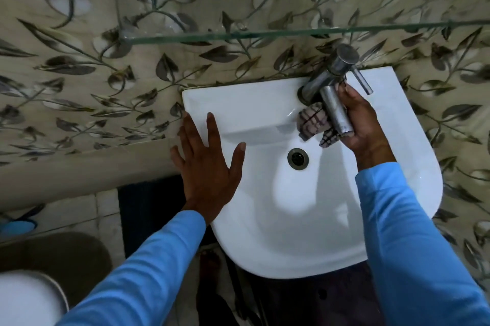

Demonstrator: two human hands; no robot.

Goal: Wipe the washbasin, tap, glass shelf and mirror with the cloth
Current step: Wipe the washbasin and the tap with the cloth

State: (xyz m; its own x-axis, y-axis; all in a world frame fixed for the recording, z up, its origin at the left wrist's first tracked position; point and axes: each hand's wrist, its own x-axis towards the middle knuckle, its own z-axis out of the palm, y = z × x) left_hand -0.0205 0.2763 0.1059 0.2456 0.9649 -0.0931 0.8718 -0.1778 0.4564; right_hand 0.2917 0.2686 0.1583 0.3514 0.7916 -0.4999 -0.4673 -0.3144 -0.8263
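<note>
**Washbasin station, tap wipe in hand**

Far left: leaf-patterned wall tiles [79, 65], a ledge below, floor and a pale round object at the bottom corner, too blurred to name.

Left hand [209, 164]: spread flat, fingers wide, palm down on the left rim of the washbasin [278, 233]; nothing held, seemingly bracing.

Centre: white glazed bowl, drain [298, 158] near the middle. Probably slick when wet; rigid, fixed to the wall.

Above: glass shelf [305, 32], thin edge running across, directly over the tap. Brittle, likely; best wiped with light pressure and steadied from beneath. Little headroom between shelf edge and tap top.

Right: steel tap [331, 87], spout angled down over the bowl, side lever projecting right. Right hand [363, 124] curled round the spout, pressing the cloth [313, 121] against its underside. Cloth patterned, soft, bunched; conforms readily to round metal.

Mirror: not in view.

Open room: bowl front and right rim unobstructed.
</note>
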